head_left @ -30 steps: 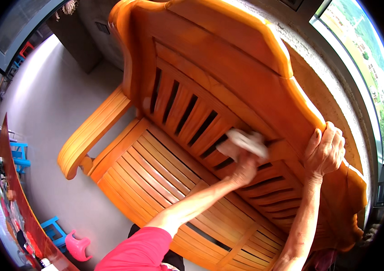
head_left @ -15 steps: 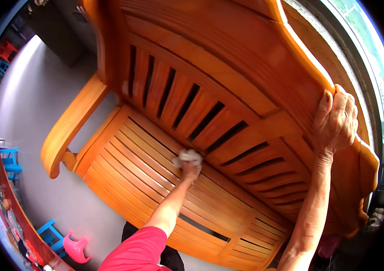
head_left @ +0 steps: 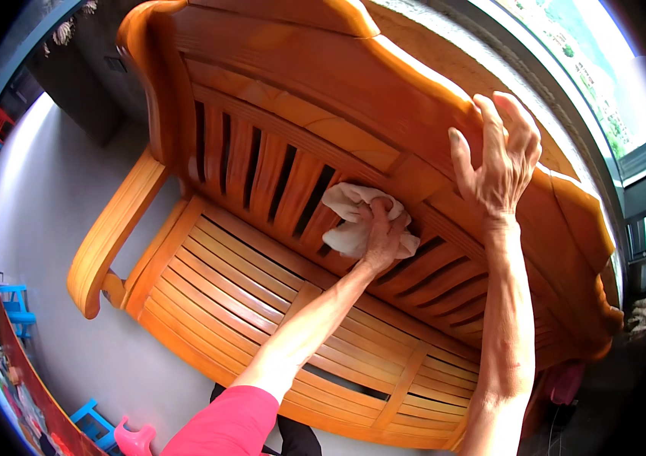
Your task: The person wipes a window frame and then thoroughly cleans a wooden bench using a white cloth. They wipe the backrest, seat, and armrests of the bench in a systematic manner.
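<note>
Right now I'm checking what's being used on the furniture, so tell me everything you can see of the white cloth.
The white cloth is a soft, crumpled rag, bunched into folds rather than spread flat. It looks like plain fabric with no visible pattern. It is pressed against the slatted backrest of the orange wooden bench, about mid-height, covering parts of a few slats. The left hand lies over its middle, fingers gripping it, with cloth showing on both sides of the hand. The right hand does not touch it.
</note>
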